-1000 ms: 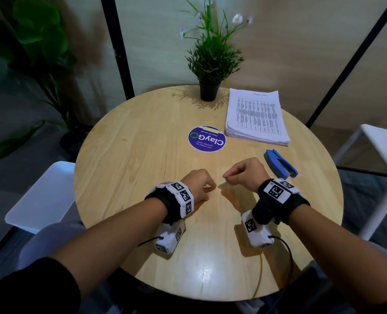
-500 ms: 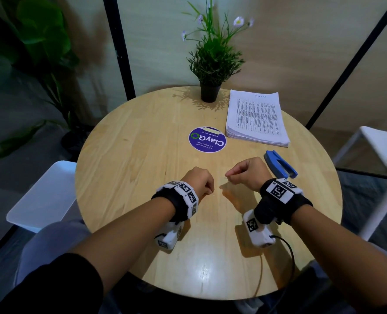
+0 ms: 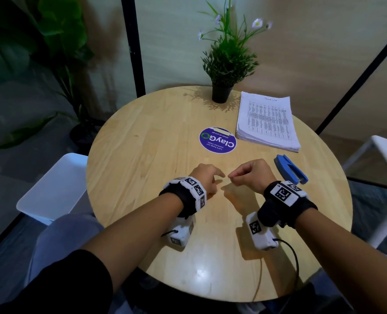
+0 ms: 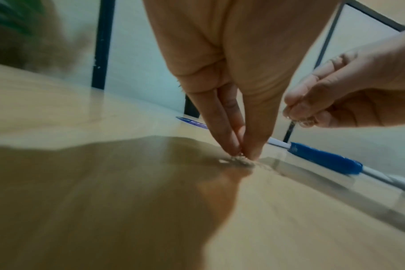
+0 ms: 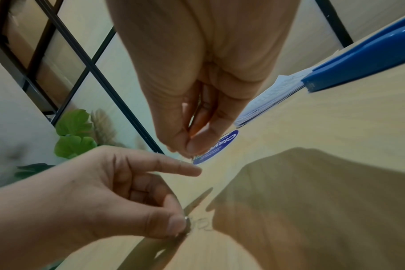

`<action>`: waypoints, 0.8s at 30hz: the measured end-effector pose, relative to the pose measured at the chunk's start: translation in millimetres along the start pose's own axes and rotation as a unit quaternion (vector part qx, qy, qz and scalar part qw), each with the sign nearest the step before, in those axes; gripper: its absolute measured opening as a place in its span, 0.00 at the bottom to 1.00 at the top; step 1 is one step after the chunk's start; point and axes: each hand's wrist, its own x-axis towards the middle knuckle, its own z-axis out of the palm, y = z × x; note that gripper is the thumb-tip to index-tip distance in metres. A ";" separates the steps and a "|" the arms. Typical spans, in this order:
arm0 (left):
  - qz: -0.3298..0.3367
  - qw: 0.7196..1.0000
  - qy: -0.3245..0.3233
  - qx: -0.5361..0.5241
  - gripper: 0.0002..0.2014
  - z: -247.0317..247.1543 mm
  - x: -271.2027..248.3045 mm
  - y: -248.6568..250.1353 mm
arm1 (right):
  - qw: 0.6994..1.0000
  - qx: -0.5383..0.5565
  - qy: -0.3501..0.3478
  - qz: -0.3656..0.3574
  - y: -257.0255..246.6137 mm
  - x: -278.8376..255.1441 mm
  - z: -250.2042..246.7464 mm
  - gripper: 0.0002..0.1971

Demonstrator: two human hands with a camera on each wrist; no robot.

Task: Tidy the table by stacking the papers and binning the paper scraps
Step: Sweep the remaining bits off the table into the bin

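A: Where were the scraps? 
B: Tiny paper scraps (image 4: 237,160) lay on the worktop (image 3: 142,155), pinched by the left hand (image 3: 205,177); more were pinched in the right hand (image 3: 251,175). The stacked papers (image 3: 267,121) lay well apart.

A: What risk was judged? 
B: Scraps could be dropped or scattered through so slight a pinch.

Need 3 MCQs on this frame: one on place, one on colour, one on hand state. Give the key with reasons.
1. Where does the paper stack lie?
A. right of the plant pot
B. on the white chair
C. under the sticker

2. What colour is the stapler?
A. red
B. blue
C. black

3. What are the left hand fingertips doing?
A. gripping the stapler
B. lying flat on the papers
C. pinching at tiny bits on the table

Key: 1 A, the stack sits beside the pot; 2 B, its body is plainly blue; 3 C, the left wrist view shows the pinch.
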 end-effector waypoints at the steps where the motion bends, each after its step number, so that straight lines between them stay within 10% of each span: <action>1: -0.013 0.999 0.011 -0.031 0.21 -4.3 -1.6 -4.4 | 1.000 0.000 -0.004 -0.003 -3.5 0.8 3.8 0.09; 24: -0.178 0.939 0.271 -0.119 0.09 -197.3 -123.9 -258.8 | 0.970 -0.015 -0.195 -0.144 -206.7 68.1 266.8 0.04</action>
